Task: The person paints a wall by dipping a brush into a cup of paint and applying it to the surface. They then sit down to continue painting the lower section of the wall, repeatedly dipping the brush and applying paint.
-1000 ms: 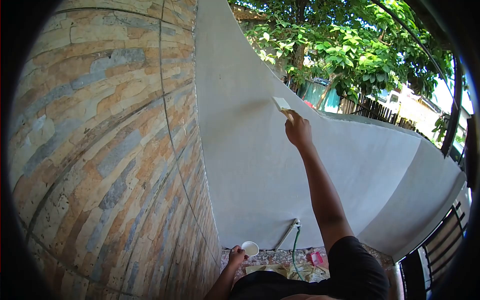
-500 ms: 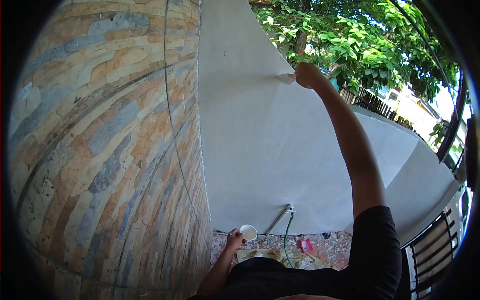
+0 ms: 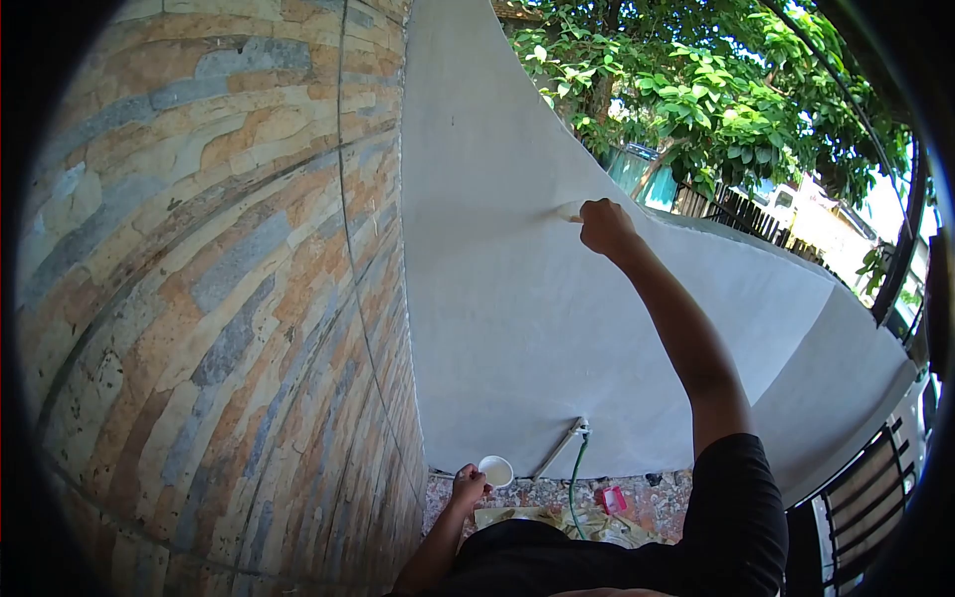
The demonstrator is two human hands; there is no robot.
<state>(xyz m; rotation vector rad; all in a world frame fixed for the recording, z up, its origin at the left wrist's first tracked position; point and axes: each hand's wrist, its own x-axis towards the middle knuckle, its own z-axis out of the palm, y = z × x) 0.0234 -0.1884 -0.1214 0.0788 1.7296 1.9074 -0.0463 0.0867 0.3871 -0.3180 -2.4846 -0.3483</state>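
Note:
High on a pale grey-white wall (image 3: 497, 328), my right hand (image 3: 607, 227) is closed around a paintbrush (image 3: 570, 212). Its pale bristles lie against the wall surface, and most of the handle is hidden in my fist. Low down near my body, my left hand (image 3: 470, 486) grips a white cup (image 3: 495, 472) by its rim. Whitish paint shows inside the cup.
A stone-clad wall (image 3: 219, 298) rises on the left. A pipe with a tap (image 3: 569, 438) and green hose (image 3: 576, 478) juts from the painted wall. A pink object (image 3: 612, 499) and a crumpled sheet (image 3: 537, 515) lie on the rubble-strewn ground.
My right hand has moved down the wall with the paintbrush, the elbow bending more. My left hand still holds the cup in nearly the same spot.

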